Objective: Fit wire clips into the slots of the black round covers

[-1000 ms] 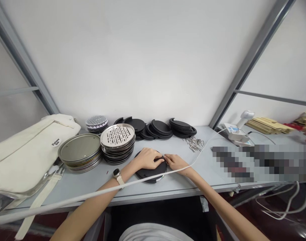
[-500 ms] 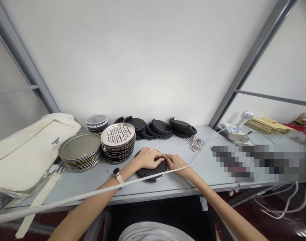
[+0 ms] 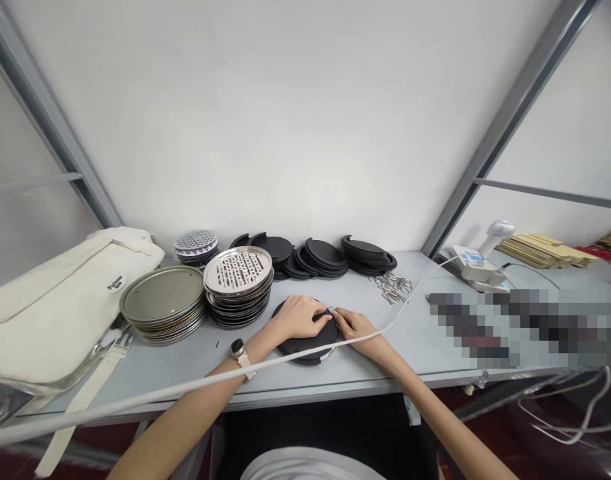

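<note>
A round black disc (image 3: 305,343) lies flat on the table in front of me. My left hand (image 3: 303,317) rests across its upper part, thumb and index finger closed together at the right rim. Coming in from the right, my right hand (image 3: 354,326) pinches a small metal wire hook (image 3: 331,309) at that same rim. The fingers partly cover the hook, so how it sits on the disc cannot be made out. More loose wire hooks (image 3: 394,288) lie in a small pile to the right, beyond my right hand.
Left of my hands stand a stack of perforated metal plates (image 3: 238,270) and a stack of olive-topped round plates (image 3: 163,297). Black discs (image 3: 323,257) line the wall. A white bag (image 3: 60,300) fills the left end. A white cable (image 3: 280,359) crosses before my arms; a scanner (image 3: 498,230) stands right.
The view has shifted slightly. Both hands stay at the disc's right rim, with the right fingers a little differently placed around the wire hook.
</note>
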Tool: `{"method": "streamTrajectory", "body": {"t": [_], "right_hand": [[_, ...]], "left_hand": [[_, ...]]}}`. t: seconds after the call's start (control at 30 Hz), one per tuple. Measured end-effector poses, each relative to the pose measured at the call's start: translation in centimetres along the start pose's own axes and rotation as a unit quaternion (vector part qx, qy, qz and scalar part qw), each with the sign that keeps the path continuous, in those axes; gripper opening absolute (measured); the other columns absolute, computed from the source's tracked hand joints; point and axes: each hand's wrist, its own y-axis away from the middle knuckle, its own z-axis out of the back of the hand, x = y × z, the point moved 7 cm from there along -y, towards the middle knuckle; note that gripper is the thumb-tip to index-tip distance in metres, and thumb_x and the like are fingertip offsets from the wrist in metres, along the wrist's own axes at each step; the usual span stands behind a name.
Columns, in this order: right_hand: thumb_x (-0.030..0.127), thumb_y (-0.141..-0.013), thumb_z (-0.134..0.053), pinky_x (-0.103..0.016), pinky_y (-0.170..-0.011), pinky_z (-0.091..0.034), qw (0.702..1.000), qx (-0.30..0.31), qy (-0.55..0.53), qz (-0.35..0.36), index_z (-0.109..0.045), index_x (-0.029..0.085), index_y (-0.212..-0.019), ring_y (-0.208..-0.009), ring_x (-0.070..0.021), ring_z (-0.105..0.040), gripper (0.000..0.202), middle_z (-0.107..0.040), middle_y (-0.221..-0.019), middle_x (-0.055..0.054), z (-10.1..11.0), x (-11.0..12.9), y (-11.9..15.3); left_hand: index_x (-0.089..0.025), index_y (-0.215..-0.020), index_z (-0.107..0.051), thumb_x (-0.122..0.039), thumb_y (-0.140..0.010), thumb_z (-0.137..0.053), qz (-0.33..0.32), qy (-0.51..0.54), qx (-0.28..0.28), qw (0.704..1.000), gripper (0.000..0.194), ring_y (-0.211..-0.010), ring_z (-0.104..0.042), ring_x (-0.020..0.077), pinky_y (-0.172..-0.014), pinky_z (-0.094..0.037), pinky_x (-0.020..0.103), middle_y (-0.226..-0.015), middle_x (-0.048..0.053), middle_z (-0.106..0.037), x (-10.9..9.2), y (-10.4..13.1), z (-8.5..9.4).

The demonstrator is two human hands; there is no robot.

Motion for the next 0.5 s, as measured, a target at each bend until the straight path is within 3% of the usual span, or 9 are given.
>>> {"method": "streamTrajectory", "body": {"t": [0.33, 0.5], "right_hand": [[0.04, -0.091, -0.035, -0.024, -0.051, -0.028, 0.996, -0.061, -0.065, 0.007, -0.035, 0.021, -0.062, -0.052, -0.0112, -0.037, 0.035, -0.038, -0.054, 0.004, 0.3, 0.1, 1.0], [0.048, -0.09, -0.034, -0.024, -0.049, -0.03, 0.984, -0.111, -0.133, -0.041, -0.043, 0.021, -0.065, -0.05, -0.0116, -0.037, 0.039, -0.037, -0.053, 0.004, 0.9, -1.5, 0.5]], "left_hand": [[-0.02, -0.08, -0.067, -0.042, -0.091, -0.04, 0.044, -0.015, -0.012, 0.999, 0.036, -0.071, -0.062, 0.0205, -0.061, -0.037, 0.028, -0.082, 0.006, -0.069, 1.1, -0.4, 0.3], [-0.02, -0.082, -0.067, -0.042, -0.091, -0.041, 0.023, -0.01, 0.003, 1.0, 0.036, -0.071, -0.062, 0.0202, -0.062, -0.037, 0.028, -0.08, 0.006, -0.069, 0.6, -0.1, 0.5]]}}
